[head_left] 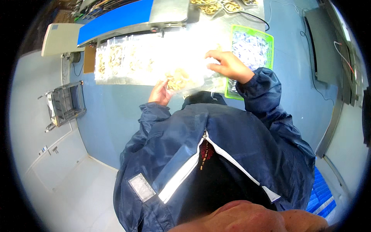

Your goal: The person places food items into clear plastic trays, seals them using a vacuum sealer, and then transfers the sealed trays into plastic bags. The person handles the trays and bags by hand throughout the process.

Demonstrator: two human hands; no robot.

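My left hand pinches the near left edge of a clear plastic bag holding yellowish-brown curved pieces. Its far part washes out in the bright glare on the tabletop. To the right of that bag, my right hand is raised with thumb and fingers drawn together; the glare hides what they hold, if anything. Just beyond the right wrist stands a bright green plastic basket full of small white-and-blue sachets. Several similar filled clear bags lie in a row on the table, left of my hands.
A machine with a blue belt runs along the table's far left side. More filled packs lie at the far edge, near a black cable. A metal frame stand is on the left; a dark panel stands at right.
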